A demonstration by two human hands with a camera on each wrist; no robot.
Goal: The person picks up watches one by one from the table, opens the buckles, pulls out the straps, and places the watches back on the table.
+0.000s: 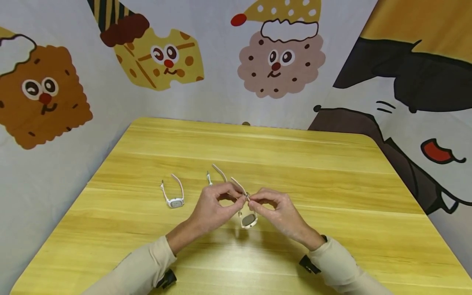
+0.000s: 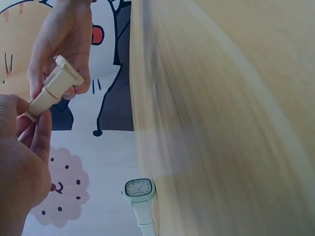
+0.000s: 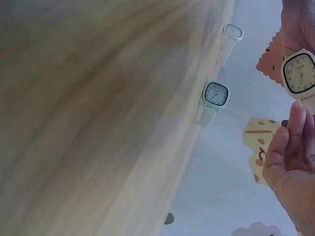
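Note:
A cream wristwatch [image 1: 248, 220] hangs dial-down-front from its strap, held above the table between my two hands. My left hand [image 1: 215, 205] pinches the strap near the buckle with thumb and fingers. From the other side, the thumb and fingers of my right hand [image 1: 280, 209] pinch the strap at the same spot. The squarish dial [image 3: 299, 73] with dark numerals shows in the right wrist view. How the strap end sits in the buckle is hidden by the fingertips. Behind my left hand stands a pale green wristwatch [image 3: 216, 94], partly covered in the head view.
Another wristwatch, whitish [image 1: 175, 203], stands on the table left of my left hand, its strap ends upward. The wooden table [image 1: 313, 164] reaches back to a cloth backdrop [image 1: 217, 102] printed with cartoon figures. Dark straps [image 1: 309, 264] sit around both wrists.

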